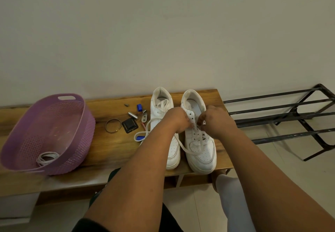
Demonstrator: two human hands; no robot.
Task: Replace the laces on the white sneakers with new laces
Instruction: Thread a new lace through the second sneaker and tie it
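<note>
Two white sneakers stand side by side on the wooden bench (112, 152), toes toward me. The right sneaker (200, 152) has a white lace (184, 149) threaded through its lower eyelets, with one loose end trailing over its toe side. My left hand (178, 121) and my right hand (215, 121) both sit over its upper eyelets, each pinching part of that lace. The left sneaker (160, 108) is partly hidden behind my left forearm; its lace runs loose onto the bench at the left.
A purple plastic basket (76, 141) on the bench's left holds a coiled white lace (47, 157). Small items lie between basket and shoes: a bracelet (112, 125), a black clip, a metal tube, blue caps. A black metal rack (290, 115) stands to the right.
</note>
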